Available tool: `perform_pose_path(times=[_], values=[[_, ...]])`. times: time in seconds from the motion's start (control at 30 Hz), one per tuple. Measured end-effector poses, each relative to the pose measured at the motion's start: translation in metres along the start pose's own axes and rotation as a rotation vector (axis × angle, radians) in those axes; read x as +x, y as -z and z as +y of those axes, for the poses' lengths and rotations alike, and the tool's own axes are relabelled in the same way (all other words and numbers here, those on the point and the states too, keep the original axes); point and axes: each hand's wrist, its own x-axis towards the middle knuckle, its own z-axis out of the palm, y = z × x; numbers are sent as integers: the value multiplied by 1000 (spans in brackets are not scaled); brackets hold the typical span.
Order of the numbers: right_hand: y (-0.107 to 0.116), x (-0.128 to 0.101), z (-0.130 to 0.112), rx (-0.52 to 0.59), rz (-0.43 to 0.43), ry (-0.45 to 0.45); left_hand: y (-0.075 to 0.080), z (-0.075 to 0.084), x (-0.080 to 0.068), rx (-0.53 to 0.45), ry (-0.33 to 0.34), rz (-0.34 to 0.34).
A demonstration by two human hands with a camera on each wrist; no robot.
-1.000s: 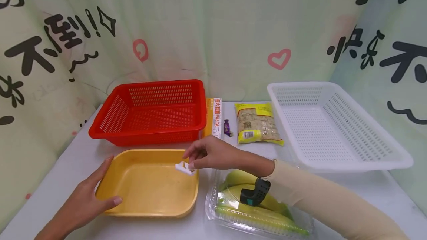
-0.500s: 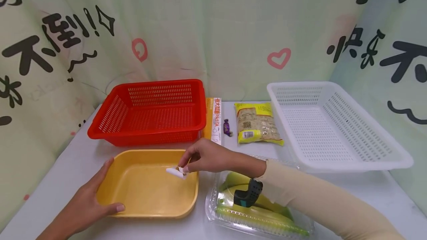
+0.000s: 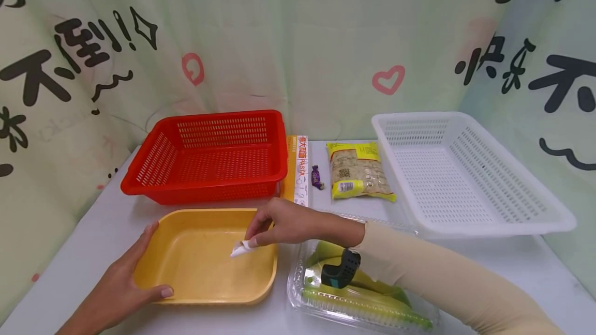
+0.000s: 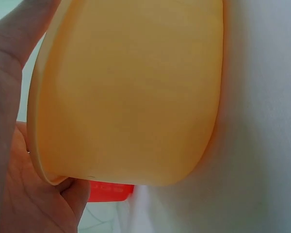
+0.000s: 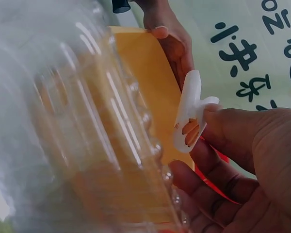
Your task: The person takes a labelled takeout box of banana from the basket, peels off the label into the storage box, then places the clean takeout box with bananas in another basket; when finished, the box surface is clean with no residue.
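Observation:
My left hand [image 3: 118, 278] grips the left end of a shallow yellow plastic basin [image 3: 209, 262], its thumb over the front rim and its fingers along the left edge. The basin's smooth outer wall [image 4: 136, 97] fills most of the left wrist view. Over the basin's right part, my right hand [image 3: 284, 225] pinches a small white piece [image 3: 242, 248] between thumb and forefinger. In the right wrist view this white piece [image 5: 188, 111] looks like curved, rolled plastic with oval markings or openings showing orange; its kind is unclear. It hangs apart from the basin floor.
A clear plastic box [image 3: 363, 293] holding green-yellow produce lies under my right forearm. Behind stand a red basket [image 3: 209, 190], a pasta box [image 3: 301, 169], a purple-wrapped candy [image 3: 316, 177], a yellow-and-brown bag [image 3: 360, 172] and a white basket [image 3: 479, 229]. A curtain [image 3: 326, 40] encloses the table.
My right hand has moved a little left and down over the basin with the white piece, which has turned. My left hand stays on the basin, nearly still.

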Motion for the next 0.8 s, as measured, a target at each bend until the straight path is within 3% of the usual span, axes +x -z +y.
perform_pose_path(times=[0.23,0.8], values=[[2,0,-1,-54,35,22,0,0,-1,-8,-17,12],[-2,2,0,22,46,-19,0,1,-2,-33,-24,11]])
